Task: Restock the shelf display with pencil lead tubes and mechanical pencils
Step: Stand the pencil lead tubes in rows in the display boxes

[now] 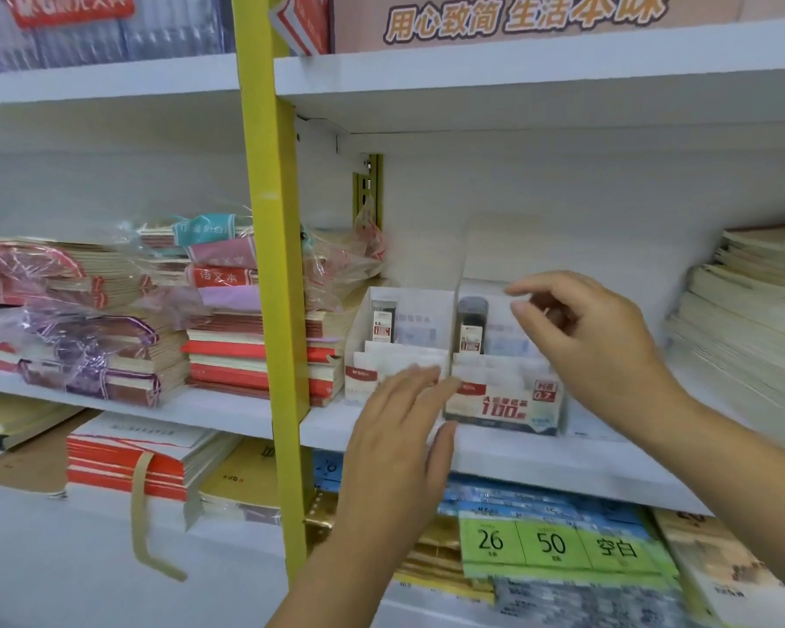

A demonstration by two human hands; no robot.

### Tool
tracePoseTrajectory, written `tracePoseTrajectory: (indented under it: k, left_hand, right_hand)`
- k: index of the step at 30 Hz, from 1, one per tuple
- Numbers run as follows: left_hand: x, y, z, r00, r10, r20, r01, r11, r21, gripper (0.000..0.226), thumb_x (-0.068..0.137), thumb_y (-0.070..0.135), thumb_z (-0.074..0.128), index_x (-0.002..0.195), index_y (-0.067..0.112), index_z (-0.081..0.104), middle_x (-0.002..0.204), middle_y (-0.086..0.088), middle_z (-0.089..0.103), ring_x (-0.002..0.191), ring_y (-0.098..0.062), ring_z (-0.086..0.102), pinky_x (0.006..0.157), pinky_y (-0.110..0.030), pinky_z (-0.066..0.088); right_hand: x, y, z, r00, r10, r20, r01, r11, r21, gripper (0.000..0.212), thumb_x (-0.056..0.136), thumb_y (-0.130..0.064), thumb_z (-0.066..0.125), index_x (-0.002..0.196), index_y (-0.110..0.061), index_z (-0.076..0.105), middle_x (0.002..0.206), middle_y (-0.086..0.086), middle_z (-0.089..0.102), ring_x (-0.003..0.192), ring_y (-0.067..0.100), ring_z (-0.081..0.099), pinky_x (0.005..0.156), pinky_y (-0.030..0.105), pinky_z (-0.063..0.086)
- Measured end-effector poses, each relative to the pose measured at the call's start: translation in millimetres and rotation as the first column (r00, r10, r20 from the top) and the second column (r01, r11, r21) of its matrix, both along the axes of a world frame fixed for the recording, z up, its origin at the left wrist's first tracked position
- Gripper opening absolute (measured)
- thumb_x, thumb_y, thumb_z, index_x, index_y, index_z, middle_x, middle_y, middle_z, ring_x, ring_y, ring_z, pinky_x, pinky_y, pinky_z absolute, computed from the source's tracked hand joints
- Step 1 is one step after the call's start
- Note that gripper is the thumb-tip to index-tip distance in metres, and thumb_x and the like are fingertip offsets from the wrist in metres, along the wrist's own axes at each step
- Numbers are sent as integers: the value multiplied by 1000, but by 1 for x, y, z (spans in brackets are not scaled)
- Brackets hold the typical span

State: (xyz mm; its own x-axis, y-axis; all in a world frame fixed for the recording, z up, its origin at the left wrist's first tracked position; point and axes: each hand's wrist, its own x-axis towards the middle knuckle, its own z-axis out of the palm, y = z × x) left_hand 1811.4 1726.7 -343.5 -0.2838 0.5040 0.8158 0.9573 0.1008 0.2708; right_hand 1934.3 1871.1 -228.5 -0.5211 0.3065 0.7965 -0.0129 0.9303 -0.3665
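Note:
Two small white display boxes stand side by side on the middle shelf (563, 464). The left box (359, 351) holds one lead tube (383, 323). The right box (504, 407), with a 0.7 label and a clear plastic sleeve, holds a darker lead tube (471, 326). My left hand (397, 439) is flat with straight fingers in front of the left box, fingertips at the right box's left edge. My right hand (594, 342) hovers over the right box with fingers loosely curled; I see nothing in it. No mechanical pencils are visible.
A yellow upright post (275, 274) divides the shelving just left of the boxes. Stacks of notebooks (227, 337) fill the left bay, some in loose plastic wrap. A tall paper stack (744, 319) sits at the right. Green and blue pads (558, 543) lie on the shelf below.

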Motion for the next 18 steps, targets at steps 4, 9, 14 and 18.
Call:
tracePoseTrajectory:
  k: [4,9,14,18]
  left_hand:
    - [20,-33,-55,997,-52,55,62,980,-187,29,95,29,56,123,27,64,118,9,67,111,-8,53,94,-12,34]
    - [33,-85,-185,934,90,345,186,701,-688,34,100,36,56,133,29,58,134,7,60,122,-16,54,96,-28,45]
    - [64,-111,-302,743,362,563,325,540,-776,35,94,28,66,127,18,61,123,-9,62,114,-29,59,90,-32,43]
    - [85,-108,-361,629,455,630,415,490,-767,58,92,30,71,143,12,50,141,-8,52,131,-26,49,109,-32,37]
  right_hand:
    - [49,-35,-68,964,262,-51,-264,907,-329,11,90,-30,59,94,-37,67,72,-1,63,55,16,55,51,25,48]
    - [77,-40,-238,881,261,395,52,777,-628,15,95,-23,58,91,-36,65,78,-7,63,64,15,61,57,25,48]
    - [101,-49,-414,530,291,797,419,727,-544,26,93,-27,58,117,-22,64,119,-5,63,103,13,60,84,22,43]
    - [116,-61,-485,464,271,844,556,653,-515,41,89,-24,66,129,-22,56,123,6,57,109,22,56,90,29,44]
